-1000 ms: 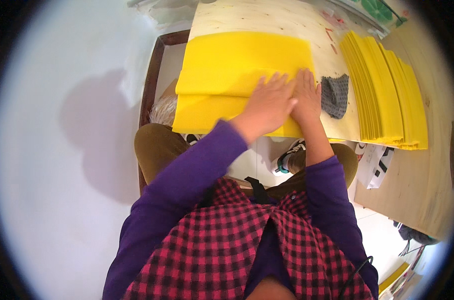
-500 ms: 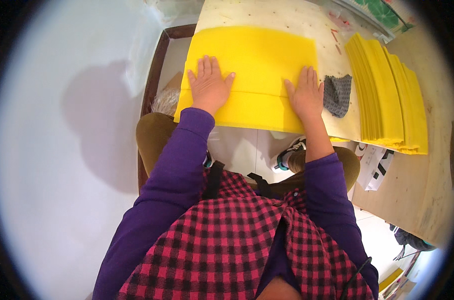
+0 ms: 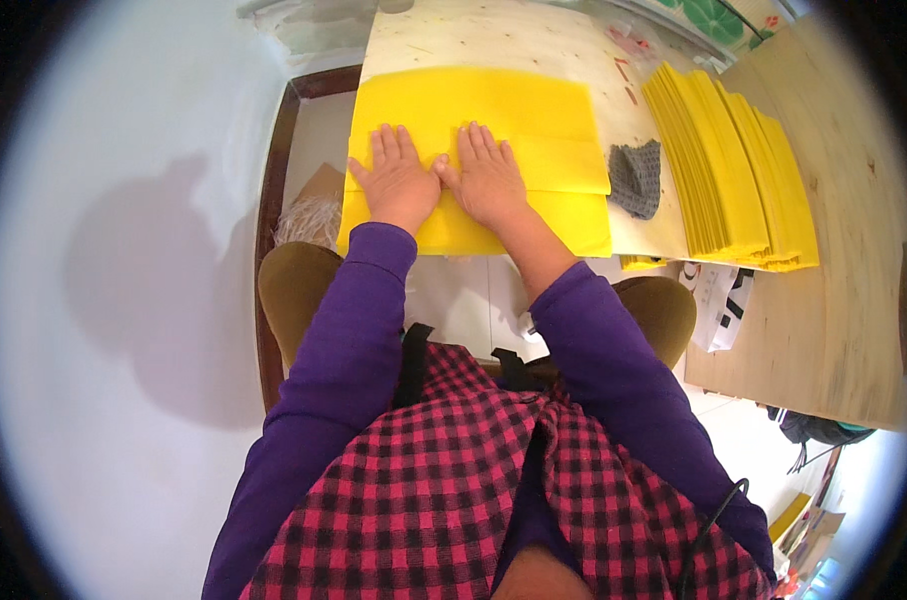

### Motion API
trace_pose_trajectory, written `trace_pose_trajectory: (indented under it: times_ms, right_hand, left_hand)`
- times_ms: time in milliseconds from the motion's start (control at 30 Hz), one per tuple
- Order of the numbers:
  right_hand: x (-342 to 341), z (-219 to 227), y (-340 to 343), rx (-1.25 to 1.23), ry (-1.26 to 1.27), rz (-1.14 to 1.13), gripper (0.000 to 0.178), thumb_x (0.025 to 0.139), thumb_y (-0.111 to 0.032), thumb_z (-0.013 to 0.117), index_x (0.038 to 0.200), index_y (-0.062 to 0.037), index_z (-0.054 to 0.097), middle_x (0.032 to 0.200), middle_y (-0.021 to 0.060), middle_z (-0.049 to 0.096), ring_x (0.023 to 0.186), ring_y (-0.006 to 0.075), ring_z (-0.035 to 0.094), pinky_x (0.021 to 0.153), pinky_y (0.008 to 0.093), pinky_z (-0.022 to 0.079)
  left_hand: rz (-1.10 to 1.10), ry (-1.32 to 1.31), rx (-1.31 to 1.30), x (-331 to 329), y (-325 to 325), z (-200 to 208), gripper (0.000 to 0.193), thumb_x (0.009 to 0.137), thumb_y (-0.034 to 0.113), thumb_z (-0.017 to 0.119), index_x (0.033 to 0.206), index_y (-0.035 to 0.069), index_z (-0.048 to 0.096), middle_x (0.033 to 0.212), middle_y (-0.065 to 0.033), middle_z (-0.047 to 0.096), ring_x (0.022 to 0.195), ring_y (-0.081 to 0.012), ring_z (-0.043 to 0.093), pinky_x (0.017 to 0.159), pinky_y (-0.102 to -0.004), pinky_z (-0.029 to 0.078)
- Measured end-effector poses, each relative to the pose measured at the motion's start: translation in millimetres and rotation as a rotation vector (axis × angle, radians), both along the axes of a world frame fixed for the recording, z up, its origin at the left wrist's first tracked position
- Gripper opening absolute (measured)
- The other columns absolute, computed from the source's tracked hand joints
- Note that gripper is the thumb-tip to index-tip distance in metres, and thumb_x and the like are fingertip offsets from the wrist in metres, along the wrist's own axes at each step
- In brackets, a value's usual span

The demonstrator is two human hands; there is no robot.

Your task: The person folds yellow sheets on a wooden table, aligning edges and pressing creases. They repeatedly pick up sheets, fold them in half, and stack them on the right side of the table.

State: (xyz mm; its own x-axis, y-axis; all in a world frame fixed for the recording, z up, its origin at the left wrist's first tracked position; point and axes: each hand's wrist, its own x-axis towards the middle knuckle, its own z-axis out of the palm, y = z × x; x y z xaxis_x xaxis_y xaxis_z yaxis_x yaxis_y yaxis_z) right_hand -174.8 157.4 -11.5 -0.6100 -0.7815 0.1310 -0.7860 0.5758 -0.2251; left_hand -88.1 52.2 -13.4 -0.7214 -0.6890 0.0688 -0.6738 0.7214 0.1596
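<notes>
Likely light and soft, the yellow cloth (image 3: 484, 95) is touched by flat, ungripping left hand (image 3: 399, 190) and right hand (image 3: 490, 187); edges are best pinched.

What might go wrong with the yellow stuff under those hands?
The yellow material might wrinkle or slip if the left hand and right hand, both lying flat on it, push unevenly.
If it slid right, it could bunch up the grey cloth close beside it.
The yellow stack farther right comes to about the front edge of the table, so a bump might spill some.
</notes>
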Motion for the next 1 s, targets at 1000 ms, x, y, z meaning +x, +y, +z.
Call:
trace_pose_trajectory:
  times_ms: [1000]
  right_hand:
    - [-58.5,-2.7,93.4,0.170,0.075,-0.313,0.079,0.095,-0.058,0.033,0.150,-0.0026,0.019,0.157,0.0129,0.017,0.146,0.0239,0.013,0.118,0.0424,0.012]
  left_hand:
    - [-0.523,0.077,0.014,-25.2,73.4,18.4,0.058,0.098,0.044,0.038,0.146,0.012,0.034,0.155,-0.0085,0.027,0.144,-0.0255,0.022,0.113,-0.0593,0.012]
